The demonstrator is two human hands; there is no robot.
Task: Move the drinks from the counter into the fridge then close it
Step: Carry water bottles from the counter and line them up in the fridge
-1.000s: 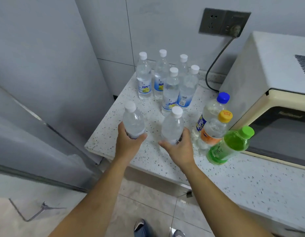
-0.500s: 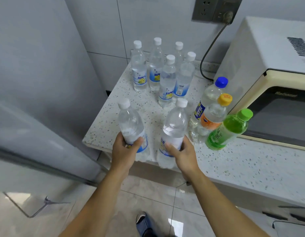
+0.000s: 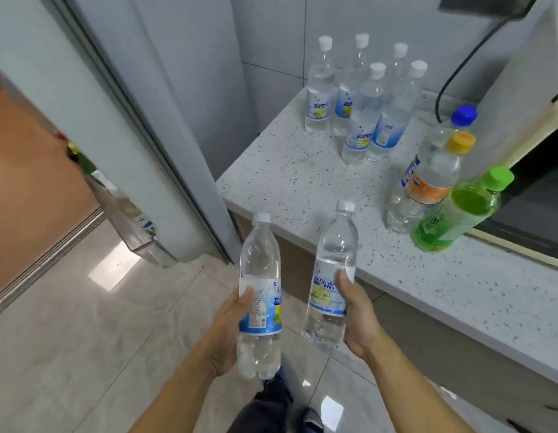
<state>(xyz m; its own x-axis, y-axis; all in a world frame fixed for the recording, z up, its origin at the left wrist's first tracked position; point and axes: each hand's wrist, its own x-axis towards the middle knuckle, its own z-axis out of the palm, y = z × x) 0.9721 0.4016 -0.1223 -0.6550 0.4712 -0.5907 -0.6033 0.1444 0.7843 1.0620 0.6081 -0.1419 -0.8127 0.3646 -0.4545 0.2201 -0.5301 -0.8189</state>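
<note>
At the left, the fridge stands with its door ajar, bottles showing in the door shelf. The speckled tabletop carries eight drinks: five clear water bottles at the back, and a blue-capped bottle, an orange-capped bottle and a green tea bottle beside the microwave. Off the tabletop, the left hand grips one water bottle and the right hand grips another. Most of the job seems left.

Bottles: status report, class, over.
Left hand and right hand each grip one bottle, off counter. Eight bottles left there. Path clear.
</note>
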